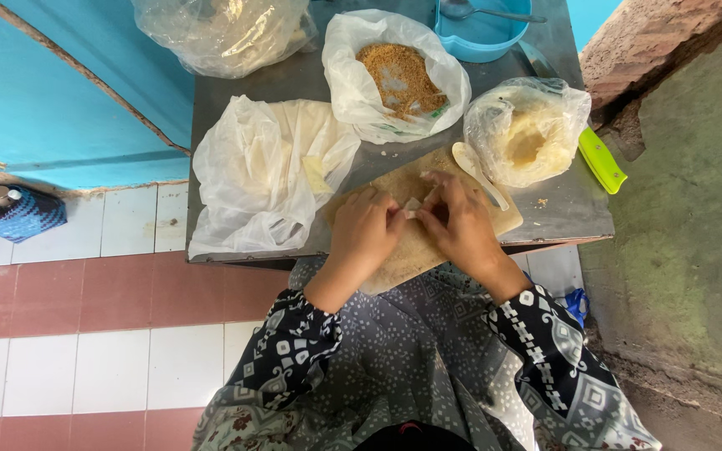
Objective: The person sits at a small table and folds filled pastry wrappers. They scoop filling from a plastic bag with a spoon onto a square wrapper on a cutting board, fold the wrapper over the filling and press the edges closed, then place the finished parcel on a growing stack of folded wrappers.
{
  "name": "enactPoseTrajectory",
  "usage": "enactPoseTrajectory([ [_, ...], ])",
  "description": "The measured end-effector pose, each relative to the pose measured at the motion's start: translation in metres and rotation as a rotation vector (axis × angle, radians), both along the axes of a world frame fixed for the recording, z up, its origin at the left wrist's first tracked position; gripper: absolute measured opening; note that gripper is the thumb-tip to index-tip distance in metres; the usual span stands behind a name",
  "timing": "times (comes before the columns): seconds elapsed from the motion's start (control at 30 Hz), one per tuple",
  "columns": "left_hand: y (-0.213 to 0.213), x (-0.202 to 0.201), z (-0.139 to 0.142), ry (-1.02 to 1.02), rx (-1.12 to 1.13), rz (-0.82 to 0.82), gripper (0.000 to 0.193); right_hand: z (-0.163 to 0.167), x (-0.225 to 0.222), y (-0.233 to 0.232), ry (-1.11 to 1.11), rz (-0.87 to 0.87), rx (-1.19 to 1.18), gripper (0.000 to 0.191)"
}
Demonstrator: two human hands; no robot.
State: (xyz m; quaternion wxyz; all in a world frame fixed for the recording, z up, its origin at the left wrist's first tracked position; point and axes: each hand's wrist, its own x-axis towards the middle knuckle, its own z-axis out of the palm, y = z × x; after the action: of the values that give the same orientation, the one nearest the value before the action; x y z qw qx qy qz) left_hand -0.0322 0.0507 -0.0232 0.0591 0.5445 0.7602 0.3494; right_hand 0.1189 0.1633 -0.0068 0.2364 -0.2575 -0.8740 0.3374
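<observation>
- Pinching a small pale piece of dough (412,206) between them, the left hand (363,236) and the right hand (461,227) are meeting fingertip to fingertip, both closed on the piece from opposite sides, apparently so that it can be folded or sealed evenly.
- The dough piece is sitting just above a wooden board (415,242), which is lying on the near edge of the metal tabletop (561,209) and overhanging it toward the person's lap, seemingly to bring the work close to the body.
- A pale spoon (476,171) is resting on the board beside the right hand, its bowl touching a clear bag of pale filling (526,134); it is lying within easy reach of that hand.
- An open white bag of brown crumbs (399,77) is standing behind the board, its mouth rolled back so the contents are exposed.
- A crumpled white bag (265,171) is lying left of the board, near the left hand.
- A green-handled knife (602,160) is lying at the right edge, and a blue tub (482,38) holding a metal spoon is sitting at the back, well apart from the hands.
</observation>
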Motion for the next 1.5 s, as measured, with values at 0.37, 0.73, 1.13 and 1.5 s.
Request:
enactPoseTrajectory([
  [0.37, -0.020, 0.014, 0.010, 0.331, 0.046, -0.102, 0.021, -0.004, 0.004, -0.007, 0.043, 0.065, 0.399, 0.050],
  [0.73, -0.031, 0.035, 0.003, 0.521, 0.028, 0.045, 0.043, 0.000, 0.015, -0.023, -0.029, 0.110, 0.716, 0.060],
  [1.13, -0.014, -0.004, 0.023, 0.386, 0.037, 0.279, 0.059, 0.000, -0.009, -0.003, -0.029, 0.080, 0.551, 0.067],
  [1.5, -0.044, -0.104, 0.026, -0.285, 0.276, 0.371, 0.019, 0.050, -0.055, -0.004, -0.042, 0.177, 0.694, 0.058],
])
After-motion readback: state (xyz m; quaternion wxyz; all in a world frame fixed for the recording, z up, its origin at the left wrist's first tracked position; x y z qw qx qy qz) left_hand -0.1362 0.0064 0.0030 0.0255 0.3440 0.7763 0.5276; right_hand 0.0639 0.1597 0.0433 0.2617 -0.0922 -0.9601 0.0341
